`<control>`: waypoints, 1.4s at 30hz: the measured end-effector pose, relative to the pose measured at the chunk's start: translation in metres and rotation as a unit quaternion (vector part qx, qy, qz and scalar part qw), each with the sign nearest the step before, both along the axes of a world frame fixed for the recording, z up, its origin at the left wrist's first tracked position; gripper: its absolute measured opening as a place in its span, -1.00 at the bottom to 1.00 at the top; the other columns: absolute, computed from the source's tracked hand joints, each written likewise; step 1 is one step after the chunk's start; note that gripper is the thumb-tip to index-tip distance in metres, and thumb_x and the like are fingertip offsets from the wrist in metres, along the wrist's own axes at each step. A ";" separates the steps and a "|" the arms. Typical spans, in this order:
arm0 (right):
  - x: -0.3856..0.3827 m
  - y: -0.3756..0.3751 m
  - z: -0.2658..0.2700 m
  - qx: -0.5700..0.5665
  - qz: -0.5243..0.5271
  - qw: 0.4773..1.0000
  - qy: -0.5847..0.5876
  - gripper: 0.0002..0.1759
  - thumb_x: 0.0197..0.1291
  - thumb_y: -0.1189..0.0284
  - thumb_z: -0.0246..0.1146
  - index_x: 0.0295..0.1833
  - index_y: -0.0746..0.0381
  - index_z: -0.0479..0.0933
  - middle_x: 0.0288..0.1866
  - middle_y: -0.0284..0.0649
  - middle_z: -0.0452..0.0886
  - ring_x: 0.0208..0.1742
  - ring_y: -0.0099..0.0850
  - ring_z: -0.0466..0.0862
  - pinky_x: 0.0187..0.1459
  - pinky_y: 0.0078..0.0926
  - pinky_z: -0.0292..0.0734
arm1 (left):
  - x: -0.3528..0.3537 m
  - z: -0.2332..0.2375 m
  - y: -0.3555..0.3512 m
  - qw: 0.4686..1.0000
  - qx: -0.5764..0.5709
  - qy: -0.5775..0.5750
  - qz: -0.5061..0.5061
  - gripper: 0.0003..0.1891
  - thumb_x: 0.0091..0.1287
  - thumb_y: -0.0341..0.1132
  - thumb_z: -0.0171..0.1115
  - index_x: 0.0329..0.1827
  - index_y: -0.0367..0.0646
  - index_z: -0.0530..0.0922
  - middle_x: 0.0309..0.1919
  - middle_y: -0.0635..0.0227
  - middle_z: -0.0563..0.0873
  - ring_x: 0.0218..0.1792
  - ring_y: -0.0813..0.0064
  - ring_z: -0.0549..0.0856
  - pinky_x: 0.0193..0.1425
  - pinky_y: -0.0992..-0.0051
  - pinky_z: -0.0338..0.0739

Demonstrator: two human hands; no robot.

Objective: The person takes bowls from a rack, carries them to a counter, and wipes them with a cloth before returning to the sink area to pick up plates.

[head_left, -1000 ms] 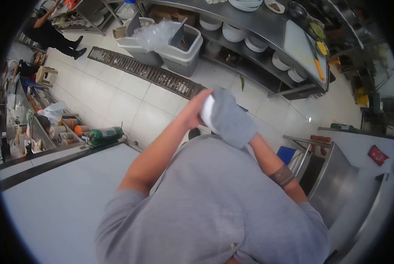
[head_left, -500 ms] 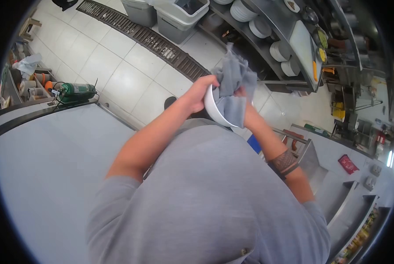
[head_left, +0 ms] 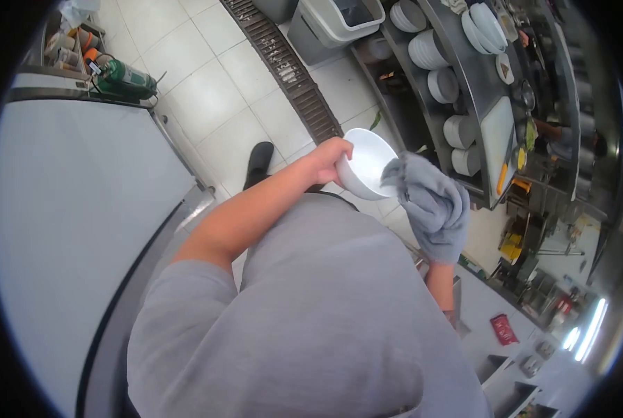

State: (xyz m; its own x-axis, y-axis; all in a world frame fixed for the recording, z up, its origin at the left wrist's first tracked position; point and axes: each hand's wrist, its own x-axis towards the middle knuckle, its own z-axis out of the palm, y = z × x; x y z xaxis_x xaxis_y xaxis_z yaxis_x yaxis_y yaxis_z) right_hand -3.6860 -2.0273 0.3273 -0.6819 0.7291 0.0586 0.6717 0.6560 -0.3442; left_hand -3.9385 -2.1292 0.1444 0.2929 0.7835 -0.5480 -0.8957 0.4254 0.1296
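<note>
A white bowl (head_left: 367, 164) is tilted in front of my body, its inside showing. My left hand (head_left: 331, 160) is closed on its left rim, thumb at the edge. A grey cloth (head_left: 433, 202) covers my right hand, so its fingers are hidden; only the wrist shows below the cloth. The cloth's left end meets the right rim of the bowl.
Shelves at the upper right hold stacked bowls (head_left: 442, 85). A white cutting board (head_left: 498, 132) and an orange-handled knife (head_left: 501, 180) lie on the counter. A floor drain grate (head_left: 283, 70), a grey bin (head_left: 318, 35) and a green cylinder (head_left: 125, 80) are nearby.
The cloth has come out of the bowl and moved right with my right hand, now draped over it. The bowl has turned so its inside shows. My view has shifted.
</note>
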 end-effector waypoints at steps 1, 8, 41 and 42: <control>0.026 0.010 -0.003 0.076 0.011 0.994 -0.074 0.03 -0.06 0.25 0.58 0.52 0.23 0.25 0.38 -0.07 0.43 0.43 -0.14 0.46 0.47 -0.30 0.34 | 0.005 -0.005 0.005 1.000 0.008 -0.027 -0.003 -0.11 0.08 -0.50 0.06 0.63 -0.21 0.13 0.52 -0.15 0.27 0.49 -0.49 0.32 0.40 -0.65 0.21; 0.078 0.038 0.004 -0.025 0.044 0.993 -0.108 -0.31 -0.01 0.37 0.54 0.31 0.19 0.54 0.20 -0.16 0.57 0.28 -0.19 0.56 0.37 -0.34 0.41 | 0.095 -0.095 0.068 0.985 -0.128 0.116 0.018 -0.25 0.19 -0.71 0.02 0.56 -0.45 0.20 0.46 -0.24 0.33 0.37 -0.50 0.47 0.28 -0.48 0.55; -0.001 0.279 -0.097 -0.181 -0.136 0.974 0.004 -0.56 0.19 0.27 0.40 0.14 0.25 0.64 -0.12 -0.06 0.73 -0.10 -0.20 0.75 -0.06 -0.33 0.62 | -0.127 -0.089 0.521 0.901 0.011 0.428 0.068 -0.52 0.30 -0.56 0.01 0.32 -0.49 0.41 -0.02 -0.08 0.72 -0.21 0.15 0.83 -0.27 0.31 0.88; -0.011 0.284 -0.098 -0.184 -0.151 0.971 0.002 -0.57 0.18 0.27 0.40 0.12 0.24 0.64 -0.11 -0.06 0.73 -0.09 -0.19 0.75 -0.06 -0.32 0.62 | -0.130 -0.091 0.535 0.903 0.016 0.426 0.057 -0.52 0.30 -0.56 0.01 0.32 -0.49 0.41 -0.02 -0.08 0.72 -0.21 0.15 0.83 -0.27 0.31 0.88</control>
